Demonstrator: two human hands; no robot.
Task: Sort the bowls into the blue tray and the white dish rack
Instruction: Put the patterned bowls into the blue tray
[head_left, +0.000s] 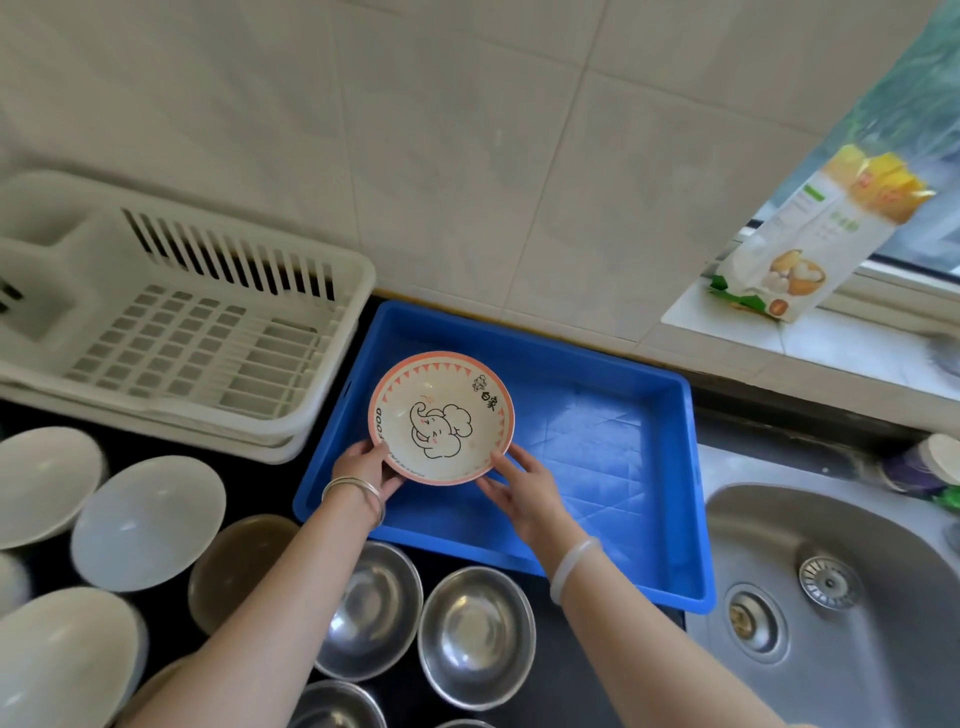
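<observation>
A cream bowl with a pink rim and an elephant drawing is over the left part of the blue tray. My left hand grips its left rim and my right hand grips its lower right rim. The white dish rack stands to the left of the tray with nothing in it. On the dark counter in front lie several white bowls, a brownish bowl and several steel bowls.
A steel sink lies to the right of the tray. A food package leans on the window ledge at the upper right. A tiled wall rises behind the rack and tray.
</observation>
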